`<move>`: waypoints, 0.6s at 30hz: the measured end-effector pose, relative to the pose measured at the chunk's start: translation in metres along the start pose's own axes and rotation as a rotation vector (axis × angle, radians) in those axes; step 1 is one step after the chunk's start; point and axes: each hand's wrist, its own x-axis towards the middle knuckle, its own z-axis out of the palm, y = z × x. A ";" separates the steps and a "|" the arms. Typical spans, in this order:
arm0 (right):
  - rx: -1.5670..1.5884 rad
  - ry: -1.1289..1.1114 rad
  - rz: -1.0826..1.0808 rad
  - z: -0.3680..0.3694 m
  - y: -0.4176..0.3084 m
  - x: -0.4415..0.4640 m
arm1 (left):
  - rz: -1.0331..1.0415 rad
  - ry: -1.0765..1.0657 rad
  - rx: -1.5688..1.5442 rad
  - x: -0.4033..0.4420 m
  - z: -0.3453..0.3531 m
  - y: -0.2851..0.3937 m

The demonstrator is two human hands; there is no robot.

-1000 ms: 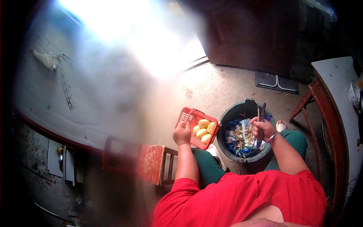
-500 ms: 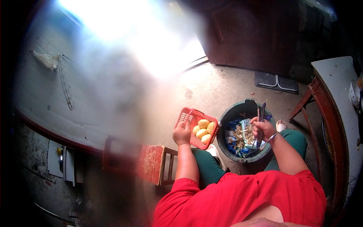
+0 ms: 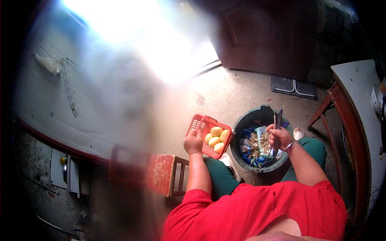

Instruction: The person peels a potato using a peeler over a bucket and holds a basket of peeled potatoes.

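Observation:
My left hand (image 3: 194,141) is closed at the near left side of a red plastic basket (image 3: 206,152), its fingers against the slotted wall. Several smooth yellow peeled potatoes (image 3: 216,131) lie together in the basket's right part. Over the right side of a dark green bucket (image 3: 238,158), my right hand (image 3: 281,137) is wrapped around a slim dark tool (image 3: 276,150), held roughly upright. Its exact kind is unclear. Below it, the bucket contains peelings (image 3: 257,142) on blue and white plastic bags.
A worn red wooden stool (image 3: 161,168) stands left of my legs. To the right is a table with a pale top (image 3: 358,80) and reddish wooden legs. A dark flat object with a metal bar (image 3: 293,87) lies on the floor behind the bucket. Strong glare covers the upper left.

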 end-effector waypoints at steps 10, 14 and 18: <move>-0.009 0.009 0.000 0.000 0.000 0.000 | -0.002 0.001 0.019 -0.001 -0.005 0.007; -0.008 0.009 0.004 -0.001 0.000 0.001 | -0.016 -0.013 0.011 -0.001 -0.007 0.008; -0.006 0.010 0.004 -0.001 0.001 0.001 | -0.003 0.002 0.010 0.000 -0.005 0.006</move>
